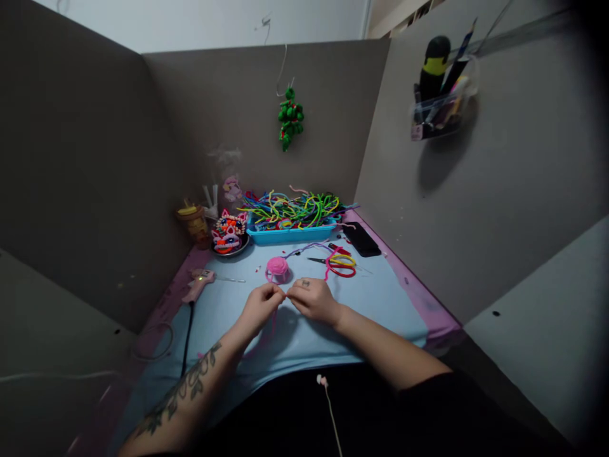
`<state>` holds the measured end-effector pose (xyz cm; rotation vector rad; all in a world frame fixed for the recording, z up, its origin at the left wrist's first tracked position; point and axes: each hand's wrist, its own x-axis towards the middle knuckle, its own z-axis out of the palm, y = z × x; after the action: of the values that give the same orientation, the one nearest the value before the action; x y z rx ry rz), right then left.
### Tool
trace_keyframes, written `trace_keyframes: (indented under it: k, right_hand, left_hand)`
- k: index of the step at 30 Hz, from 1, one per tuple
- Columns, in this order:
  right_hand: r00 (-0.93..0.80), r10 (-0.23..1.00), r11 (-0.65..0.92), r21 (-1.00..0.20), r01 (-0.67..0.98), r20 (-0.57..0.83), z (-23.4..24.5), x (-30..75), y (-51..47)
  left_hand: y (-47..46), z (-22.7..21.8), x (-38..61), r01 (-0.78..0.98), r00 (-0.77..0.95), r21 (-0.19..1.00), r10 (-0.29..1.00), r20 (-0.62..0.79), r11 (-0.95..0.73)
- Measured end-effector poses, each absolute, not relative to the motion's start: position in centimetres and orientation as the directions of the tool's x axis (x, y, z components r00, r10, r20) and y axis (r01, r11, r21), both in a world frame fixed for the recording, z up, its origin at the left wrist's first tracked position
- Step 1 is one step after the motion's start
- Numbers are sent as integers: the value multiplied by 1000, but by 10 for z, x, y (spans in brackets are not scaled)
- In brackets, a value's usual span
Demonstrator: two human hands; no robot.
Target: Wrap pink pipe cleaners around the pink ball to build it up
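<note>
My left hand (261,306) is closed in a pinch, with a pink pipe cleaner (273,322) hanging below its fingers. Fingertip to fingertip with it, my right hand (314,301) is also pinched shut; another pink length (328,270) rises from behind it. The exact spot they grip is hidden by the fingers. Just beyond the hands sits a pink coiled ball-shaped piece (277,266) with loose strands. Scissors (342,271) with red and yellow handles lie past my right hand, and a purple pipe cleaner (309,246) curves behind the ball.
A blue tray (292,236) piled with colourful pipe cleaners stands at the back. Left of it are a bowl (231,252) of finished pieces and a brown cup (194,223). A pink glue gun (198,285) lies left, a phone (361,239) right. Grey panels enclose the table.
</note>
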<state>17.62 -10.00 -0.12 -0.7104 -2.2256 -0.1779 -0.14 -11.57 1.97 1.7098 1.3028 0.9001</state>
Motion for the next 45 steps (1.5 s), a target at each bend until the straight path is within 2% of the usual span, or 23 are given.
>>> trace_keyframes:
  k: [3,5,6,8,10,12,14,16,18,21,24,27,28,32,34,36,38,42,45]
  right_hand:
    - [-588,304,815,115,568,750,-3,176,-103]
    - [-596,351,796,105,596,722,-6,174,-104]
    - [-584,421,784,45,619,694,-7,173,-105]
    - [-523,597,733,-148,664,608,-7,170,-104]
    - [-444,748,639,-355,682,494,-4,167,-104]
    - [-378,845,532,-518,669,379,1,164,-104]
    - [-332,906,422,-645,637,264,6,163,-103]
    - [-302,942,299,-775,556,146,9,162,-101]
    - [-291,955,190,-870,455,56,8,162,-98]
    - [-310,951,115,-927,356,-1,5,161,-94]
    - [-344,939,88,-946,313,-27,3,162,-91]
    - [-359,933,87,-950,298,-28,3,163,-90]
    - [-358,934,96,-948,302,-19,3,163,-91]
    - [-342,938,173,-924,341,50,3,163,-94]
    - [-347,927,284,-869,405,141,5,163,-98]
    - [-378,884,446,-740,503,276,8,163,-101]
    - [-433,806,592,-544,594,404,9,165,-104]
    - [-572,628,739,-174,651,528,5,168,-108]
    - [-606,587,764,-119,634,537,-1,169,-107]
  left_hand:
    - [-110,17,-3,399,269,915,961,-58,-57]
    - [-108,16,-5,407,283,913,955,-89,-36]
    - [-108,15,-6,413,280,910,956,-85,-40]
    - [-111,15,-8,427,257,901,966,-41,-76]
    - [-116,15,-9,519,237,832,968,80,-196]
    - [-121,16,-10,687,283,636,936,211,-351]
    - [-124,18,-11,810,400,346,877,267,-474]
    - [-125,20,-12,829,505,105,816,282,-549]
    - [-123,22,-12,798,582,-76,732,353,-597]
    - [-121,26,-12,740,652,-263,563,508,-619]
    - [-121,29,-11,705,679,-328,465,568,-629]
    - [-120,29,-10,730,650,-222,554,520,-647]
    - [-119,28,-9,750,622,-143,615,485,-645]
    - [-117,24,-9,782,437,328,842,317,-530]
    - [-116,24,-9,752,388,460,881,270,-472]
    - [-114,24,-10,735,368,517,898,241,-440]
    - [-111,24,-12,714,347,582,919,190,-390]
    - [-105,23,-14,661,344,696,937,51,-281]
    - [-103,23,-14,639,363,725,932,9,-256]
